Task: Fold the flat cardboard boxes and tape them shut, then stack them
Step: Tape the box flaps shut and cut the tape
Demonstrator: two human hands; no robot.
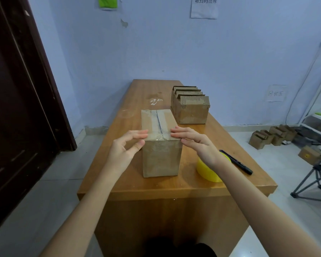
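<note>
1. We stand at the near end of a long wooden table (119, 175) that runs away from us toward a pale blue wall (174, 52); a dark brown door (17, 108) fills the left side of the view.
2. A folded cardboard box (161, 156) stands upright on the table directly before us, near the middle of the tabletop; clear tape (157, 119) runs along its closed top seam and over the near edge.
3. A second box (190, 110) sits farther back and to the right, well apart from the first; it holds flat corrugated cardboard pieces standing on edge.
4. Our left hand (126, 147) rests at the near left corner of the taped box; its fingers lie straight across the top edge, spread slightly apart, and the thumb presses the front face below; it clamps nothing.
5. Our right hand (195, 141) mirrors it at the near right corner; its straight fingers lie flat on the top, tips pointing toward the seam.
6. A yellow tape roll (208, 171) lies on the table just right of the box, partly hidden under our right wrist.
7. A black marker (237, 163) lies just beyond the roll, angled toward the table's right edge.
8. More small cardboard boxes (272, 136) sit on the floor by the right wall; a folding chair (315, 180) stands near them.
</note>
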